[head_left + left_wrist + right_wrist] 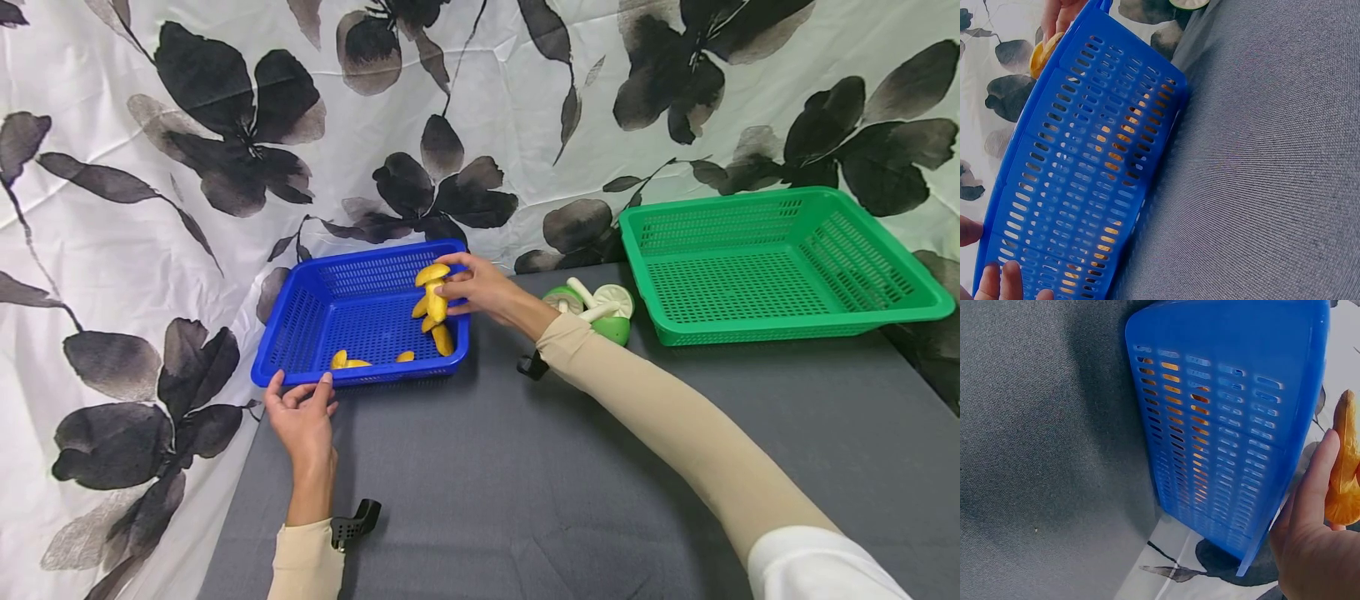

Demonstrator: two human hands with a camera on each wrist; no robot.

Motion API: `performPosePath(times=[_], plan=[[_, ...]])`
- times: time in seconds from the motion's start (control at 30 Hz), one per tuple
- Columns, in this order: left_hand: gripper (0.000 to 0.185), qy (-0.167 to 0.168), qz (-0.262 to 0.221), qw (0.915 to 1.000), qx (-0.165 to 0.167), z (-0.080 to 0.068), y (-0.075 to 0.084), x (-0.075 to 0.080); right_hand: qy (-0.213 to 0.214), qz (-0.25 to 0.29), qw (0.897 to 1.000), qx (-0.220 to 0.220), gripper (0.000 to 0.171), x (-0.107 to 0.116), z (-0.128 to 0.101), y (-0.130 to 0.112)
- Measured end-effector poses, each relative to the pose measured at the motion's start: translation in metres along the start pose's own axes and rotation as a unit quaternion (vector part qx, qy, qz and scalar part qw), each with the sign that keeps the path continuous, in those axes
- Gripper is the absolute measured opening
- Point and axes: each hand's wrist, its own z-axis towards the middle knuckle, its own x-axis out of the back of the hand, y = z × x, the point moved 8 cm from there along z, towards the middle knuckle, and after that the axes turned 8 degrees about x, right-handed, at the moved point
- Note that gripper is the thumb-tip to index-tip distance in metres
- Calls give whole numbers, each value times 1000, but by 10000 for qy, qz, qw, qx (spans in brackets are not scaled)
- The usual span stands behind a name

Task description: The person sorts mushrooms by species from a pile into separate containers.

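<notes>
Right hand [480, 287] pinching yellow mushrooms [433, 307] over blue basket [300, 329]; left hand [302, 414] relaxed, fingertips touching its rim; more yellow pieces [347, 361] inside.

My right hand [480, 287] holds a yellow toy mushroom [434, 307] over the blue slotted basket [300, 329], where more yellow pieces [348, 361] lie. The desk [525, 483] is dark grey. Near its far edge are green-and-white mushrooms [600, 308] and a green basket [772, 265]. The backdrop [225, 125] is white with black flowers. My sleeves [675, 425] are beige.
</notes>
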Motion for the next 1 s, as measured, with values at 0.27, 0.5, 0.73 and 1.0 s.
performPosePath(times=[0.27,0.5,0.73,1.0], plan=[[80,-9,67,10000,12,0,2,-1,4,-110,9999,-95,55,-4,7,-1],[80,-8,13,10000,37,1,2,-1,-31,-200,9996,-171,56,-10,10,-5],[80,-21,69,9999,75,1,2,-1,-7,-99,9998,-155,57,-13,15,-4],[80,-5,92,9999,45,1,2,-1,11,-187,9997,-185,57,-14,18,-4]])
